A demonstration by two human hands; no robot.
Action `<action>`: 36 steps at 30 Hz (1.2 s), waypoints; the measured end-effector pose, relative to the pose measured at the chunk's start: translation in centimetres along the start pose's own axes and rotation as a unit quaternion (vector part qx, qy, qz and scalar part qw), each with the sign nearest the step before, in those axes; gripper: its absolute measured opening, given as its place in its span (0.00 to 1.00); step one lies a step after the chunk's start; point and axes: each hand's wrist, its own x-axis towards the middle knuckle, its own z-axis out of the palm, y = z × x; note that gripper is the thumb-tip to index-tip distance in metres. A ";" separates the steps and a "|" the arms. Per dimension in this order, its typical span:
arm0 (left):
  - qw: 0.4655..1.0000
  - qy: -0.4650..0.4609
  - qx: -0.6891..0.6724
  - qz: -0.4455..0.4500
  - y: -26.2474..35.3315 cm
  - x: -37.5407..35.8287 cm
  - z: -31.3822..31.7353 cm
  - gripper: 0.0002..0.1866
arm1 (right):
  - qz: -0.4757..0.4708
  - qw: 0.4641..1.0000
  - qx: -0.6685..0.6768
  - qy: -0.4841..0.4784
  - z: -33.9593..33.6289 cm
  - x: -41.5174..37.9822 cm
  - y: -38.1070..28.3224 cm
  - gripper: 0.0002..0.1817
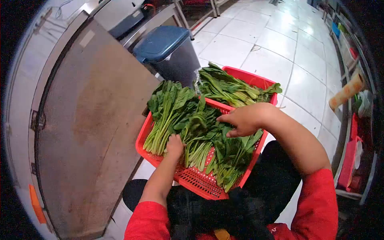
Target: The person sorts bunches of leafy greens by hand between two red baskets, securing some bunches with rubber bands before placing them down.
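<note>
A red perforated basket (196,181) in front of me holds several bunches of leafy greens (170,100) with pale green stems. My left hand (175,146) is closed around stems near the basket's middle left, its fingertips partly hidden. Over the leaves on the right side, my right hand (245,120) has its thumb and index finger apart, touching or just above the greens. Leaves hide part of what lies beneath that hand. Just beyond, a second red basket (262,81) contains more leafy greens (230,86).
A grey bin with a blue lid (162,42) stands behind the baskets. To the left is a large brownish panel (94,132). White floor tiles (276,42) stretch ahead. Shelving with a red container (349,166) and a patterned roll (347,91) lines the right.
</note>
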 end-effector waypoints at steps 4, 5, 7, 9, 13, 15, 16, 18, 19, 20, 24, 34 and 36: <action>0.977 -0.214 0.012 0.008 0.4 0.8 -9.2 0.48 | 0.046 0.998 0.026 -0.034 -2.1 -0.7 -0.3 0.38; 0.982 -0.178 -0.034 0.055 -0.6 0.7 -11.3 0.47 | 0.076 0.996 0.028 -0.048 -2.5 -0.9 0.0 0.38; 0.974 -0.020 -0.189 0.125 0.2 -4.2 -21.9 0.36 | 0.093 0.996 -0.014 0.005 -1.5 0.1 2.7 0.38; 0.897 0.189 -0.338 0.215 0.4 -9.3 -29.3 0.18 | 0.109 0.994 -0.015 -0.022 -1.7 1.2 5.2 0.37; 0.698 0.411 -0.460 0.363 -6.5 -22.3 -33.4 0.16 | 0.203 0.979 -0.018 -0.029 -2.0 1.2 8.0 0.37; 0.662 0.370 -0.384 0.527 -7.0 -27.1 -37.1 0.27 | 0.204 0.978 -0.007 -0.046 -1.3 2.5 9.7 0.38; 0.691 0.330 -0.200 0.611 -5.0 -28.2 -39.7 0.46 | 0.210 0.976 0.002 -0.050 -0.8 3.1 10.4 0.38; 0.658 0.342 -0.223 0.632 -3.6 -28.8 -39.6 0.43 | 0.187 0.979 0.039 -0.075 -0.7 3.5 10.9 0.38; 0.615 0.349 -0.242 0.664 -3.5 -28.8 -39.7 0.42 | 0.180 0.980 0.032 -0.079 -0.5 3.5 11.0 0.38; 0.609 0.333 -0.206 0.690 -4.0 -28.4 -40.3 0.41 | 0.176 0.981 0.044 -0.066 -0.4 3.3 11.0 0.38; 0.593 0.323 -0.221 0.704 -2.9 -28.8 -40.8 0.25 | 0.182 0.979 0.066 -0.057 0.1 2.9 11.1 0.38; 0.666 0.252 -0.219 0.668 -4.8 -30.7 -40.4 0.25 | 0.177 0.980 0.081 -0.050 0.3 3.2 11.5 0.37; 0.670 0.247 -0.201 0.670 -5.5 -31.0 -40.4 0.25 | 0.175 0.980 0.084 -0.052 0.1 3.0 10.6 0.37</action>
